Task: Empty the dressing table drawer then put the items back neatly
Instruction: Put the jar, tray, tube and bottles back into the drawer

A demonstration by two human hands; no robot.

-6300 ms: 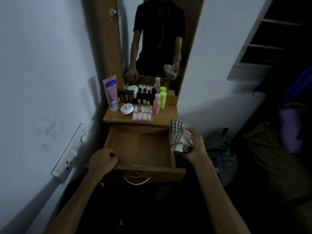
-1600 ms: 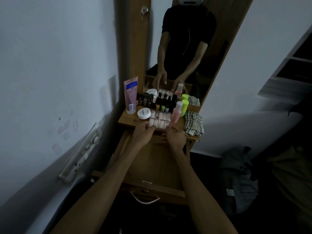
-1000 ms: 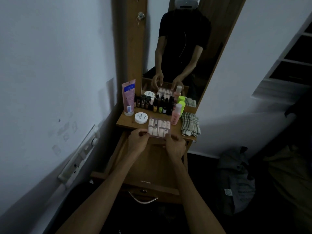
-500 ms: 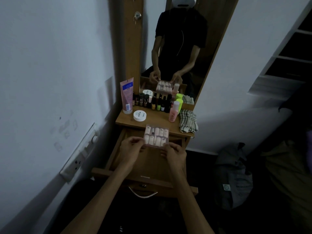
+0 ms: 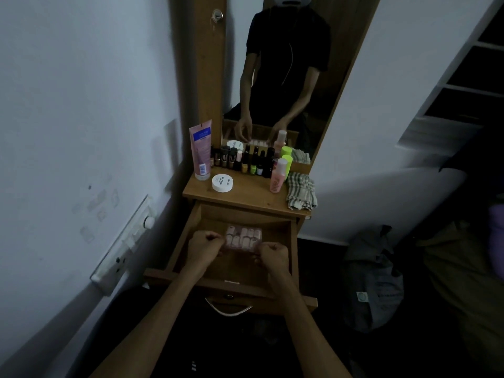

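We're holding the nail box [image 5: 243,238] w/ both hands inside the open drawer [image 5: 293,249]: left hand [image 5: 204,248] is pinching its left edge, right hand [image 5: 273,256] is pinching its right edge, fingers curled. Can't tell if the box is touching the drawer floor. Beyond, on the counter [image 5: 245,197]: white jar [image 5: 222,183], pink bottle [image 5: 277,175], checked cloth [image 5: 301,194] at right, pink tube [image 5: 201,150] at left, row of polish bottles [image 5: 242,160] & green bottle [image 5: 287,162] along the mirror [image 5: 286,64].
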